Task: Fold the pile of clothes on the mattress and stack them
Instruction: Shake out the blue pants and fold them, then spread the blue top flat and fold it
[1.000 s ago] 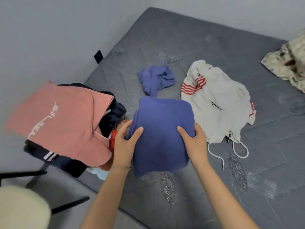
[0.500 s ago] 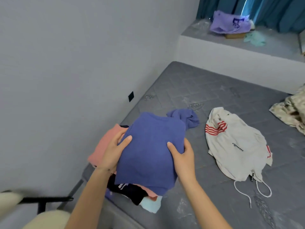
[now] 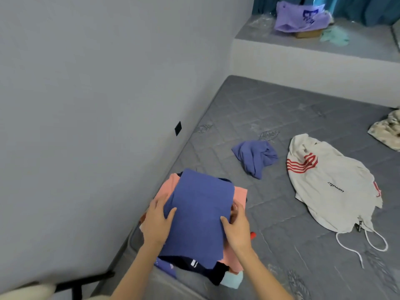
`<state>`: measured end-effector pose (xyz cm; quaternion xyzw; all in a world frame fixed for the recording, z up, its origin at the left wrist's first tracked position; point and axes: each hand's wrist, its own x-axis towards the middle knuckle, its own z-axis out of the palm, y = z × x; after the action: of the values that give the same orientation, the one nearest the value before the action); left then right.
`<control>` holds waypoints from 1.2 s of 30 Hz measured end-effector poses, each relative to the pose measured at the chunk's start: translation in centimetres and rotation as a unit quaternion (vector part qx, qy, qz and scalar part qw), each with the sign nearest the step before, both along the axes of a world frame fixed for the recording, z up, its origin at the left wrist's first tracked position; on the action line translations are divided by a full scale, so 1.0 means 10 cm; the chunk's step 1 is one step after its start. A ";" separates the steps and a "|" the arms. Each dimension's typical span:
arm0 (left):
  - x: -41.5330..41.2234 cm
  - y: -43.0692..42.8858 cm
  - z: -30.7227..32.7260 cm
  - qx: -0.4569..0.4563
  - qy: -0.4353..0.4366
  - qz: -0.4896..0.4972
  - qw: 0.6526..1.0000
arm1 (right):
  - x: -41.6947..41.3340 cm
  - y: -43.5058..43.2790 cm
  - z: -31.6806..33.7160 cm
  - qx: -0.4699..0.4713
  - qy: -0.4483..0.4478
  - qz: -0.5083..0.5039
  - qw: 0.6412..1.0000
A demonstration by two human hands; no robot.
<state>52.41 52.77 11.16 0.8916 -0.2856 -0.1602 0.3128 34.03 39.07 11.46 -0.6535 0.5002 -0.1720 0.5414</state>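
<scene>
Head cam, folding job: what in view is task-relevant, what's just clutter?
Job: folded blue garment, held by left hand and right hand on the stack; crumpled blue garment; white hoodie; patterned cloth; mattress.
Lying about: purple bag, cardboard box and teal cloth on the ledge; black wall plate; black frame.

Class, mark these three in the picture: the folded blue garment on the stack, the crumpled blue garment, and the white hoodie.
folded blue garment (image 3: 199,211), head view, middle of its top face.
crumpled blue garment (image 3: 255,156), head view, centre of the bunched cloth.
white hoodie (image 3: 324,202), head view, plain chest area.
</scene>
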 end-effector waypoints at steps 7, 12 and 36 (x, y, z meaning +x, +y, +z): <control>-0.22 -0.30 -0.07 0.120 -0.212 -0.240 0.940 | 0.08 0.11 -0.12 -0.313 0.224 0.211 0.899; -0.20 -0.29 -0.23 0.187 -0.194 -0.285 0.920 | 0.02 0.12 -0.25 -0.260 0.301 0.271 0.876; -1.82 -3.10 -0.38 0.227 -0.183 -0.305 0.907 | -2.10 -2.28 -0.29 -0.237 0.265 0.088 0.930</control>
<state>34.17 21.82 7.32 0.8218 -0.5515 -0.1421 -0.0193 13.04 16.30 8.55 -0.8262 0.5105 -0.0573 0.2314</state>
